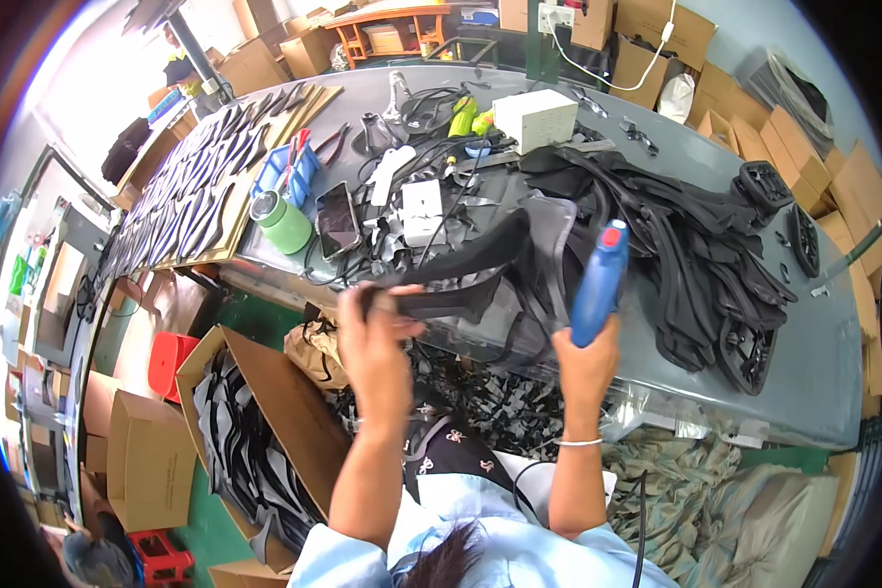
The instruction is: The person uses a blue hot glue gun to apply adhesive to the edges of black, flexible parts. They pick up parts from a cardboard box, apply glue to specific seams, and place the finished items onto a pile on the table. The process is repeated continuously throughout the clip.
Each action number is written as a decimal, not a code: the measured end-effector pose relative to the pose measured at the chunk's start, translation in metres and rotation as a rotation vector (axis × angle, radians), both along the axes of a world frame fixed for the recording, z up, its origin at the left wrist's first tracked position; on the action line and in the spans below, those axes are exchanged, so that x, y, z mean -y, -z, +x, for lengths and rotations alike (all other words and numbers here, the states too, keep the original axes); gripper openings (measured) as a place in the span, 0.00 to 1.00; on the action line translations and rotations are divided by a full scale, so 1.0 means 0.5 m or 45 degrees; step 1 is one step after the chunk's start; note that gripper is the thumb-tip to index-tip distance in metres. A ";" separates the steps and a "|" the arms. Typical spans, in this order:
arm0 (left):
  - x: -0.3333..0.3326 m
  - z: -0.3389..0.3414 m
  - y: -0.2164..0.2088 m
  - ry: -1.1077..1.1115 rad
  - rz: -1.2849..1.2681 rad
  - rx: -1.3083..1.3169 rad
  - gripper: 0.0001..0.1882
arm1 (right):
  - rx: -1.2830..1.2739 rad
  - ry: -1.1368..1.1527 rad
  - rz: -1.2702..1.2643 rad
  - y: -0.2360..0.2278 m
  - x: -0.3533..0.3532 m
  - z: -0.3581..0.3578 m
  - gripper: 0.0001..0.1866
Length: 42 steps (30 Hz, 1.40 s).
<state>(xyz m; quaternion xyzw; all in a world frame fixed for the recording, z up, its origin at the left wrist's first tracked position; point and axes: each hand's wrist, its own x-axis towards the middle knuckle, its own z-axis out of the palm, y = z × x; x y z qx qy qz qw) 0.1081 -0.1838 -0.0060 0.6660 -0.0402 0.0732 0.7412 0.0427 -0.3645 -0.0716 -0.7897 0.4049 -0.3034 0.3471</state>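
My left hand [377, 343] is closed round one end of a long, curved black plastic-looking part [480, 250], its fingers blurred by motion. The part slants up to the right over the table's front edge. My right hand [588, 363] grips a blue handheld tool [601, 284] with a red spot at its upper end; its exact kind is unclear. Behind and to the right of the tool lies a large heap of similar black parts [676, 245]. A grey curved piece [553, 235] stands between the held part and the tool.
The grey table [813, 343] also holds a white box [535, 120], a green jar [282, 223], a phone [338, 220] and a blue basket [286, 174]. Finished-looking strips [181, 196] lie in rows at left. Below stands a carton [274, 412] of black parts, near a red stool [170, 365].
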 end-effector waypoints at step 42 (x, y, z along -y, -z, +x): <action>-0.397 -0.184 0.062 0.185 -0.377 -0.531 0.08 | 0.063 -1.329 0.827 -0.060 -0.241 -0.053 0.25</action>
